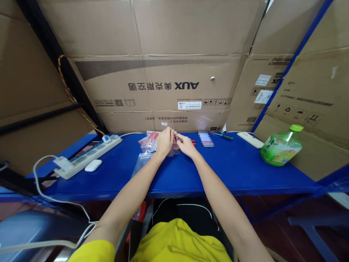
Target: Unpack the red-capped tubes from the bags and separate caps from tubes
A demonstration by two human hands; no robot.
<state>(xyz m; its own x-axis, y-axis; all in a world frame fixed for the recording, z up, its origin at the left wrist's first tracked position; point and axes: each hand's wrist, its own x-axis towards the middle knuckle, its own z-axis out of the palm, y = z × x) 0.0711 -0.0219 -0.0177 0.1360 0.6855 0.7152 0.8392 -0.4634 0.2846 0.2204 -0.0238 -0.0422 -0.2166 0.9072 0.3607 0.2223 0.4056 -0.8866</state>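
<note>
My left hand (pixel 164 141) is closed over a clear plastic bag, fingers bent and pressed together. Against its fingertips, my right hand (pixel 185 144) pinches at the same bag, part of which shows between and below the hands. Exactly what lies between the fingertips is hidden. Beside my left hand lie clear plastic bags (pixel 149 143) with red things in them. Another clear bag (pixel 140 162) lies flat nearer the front edge. Just past my right hand, red handle-like ends (pixel 193 142) stick out on the blue table (pixel 226 174).
To the right are a phone (pixel 206 139), a screwdriver (pixel 224 136), a white device (pixel 250 139) and a green drink bottle (pixel 282 147). On the left, a power strip (pixel 91 154) with cables lies beside a white earbud case (pixel 93 165). Cardboard (pixel 163 43) walls the back.
</note>
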